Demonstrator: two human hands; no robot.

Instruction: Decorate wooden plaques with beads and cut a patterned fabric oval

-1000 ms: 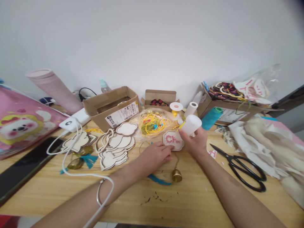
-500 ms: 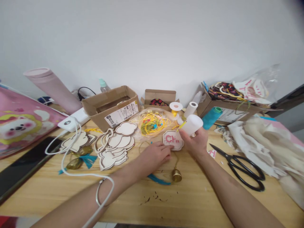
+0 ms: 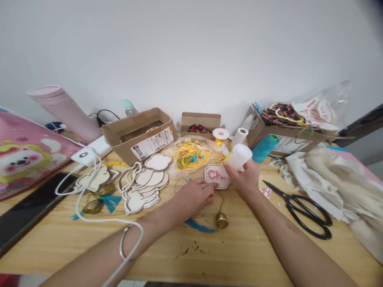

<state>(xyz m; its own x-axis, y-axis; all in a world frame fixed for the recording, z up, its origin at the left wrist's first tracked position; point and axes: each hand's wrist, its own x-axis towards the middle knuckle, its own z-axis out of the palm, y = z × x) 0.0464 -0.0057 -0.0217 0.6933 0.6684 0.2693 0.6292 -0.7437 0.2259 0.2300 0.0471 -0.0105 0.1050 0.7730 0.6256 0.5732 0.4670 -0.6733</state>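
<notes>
My right hand point(image 3: 245, 178) is wrapped round a white glue bottle point(image 3: 241, 155), tilted so that its narrow yellow tip points down-left at a small scalloped plaque point(image 3: 227, 182). Pink letters stand on the plaque, with "CH" readable and the rest partly hidden. My left hand point(image 3: 197, 198) lies at the plaque's lower left, its bent fingertips on the edge; the thumb is hidden. Below the plaque hangs a cord with a gold bell point(image 3: 222, 220), resting on the table. A teal tassel point(image 3: 200, 226) lies beneath my left hand. A loose pink letter H point(image 3: 266, 193) is right of my right hand.
Black scissors point(image 3: 305, 207) and crumpled cloth point(image 3: 332, 183) lie at right. Left are stacked wooden cutouts point(image 3: 145, 187), a white cable point(image 3: 110, 220) crossing my left forearm, and a phone point(image 3: 32, 211). Cardboard boxes point(image 3: 124, 149), yellow cords point(image 3: 194, 157) and a teal thread cone point(image 3: 265, 149) stand behind.
The bottle and my right hand have shifted slightly left in view, along with the whole scene. My left hand stays at the plaque's edge.
</notes>
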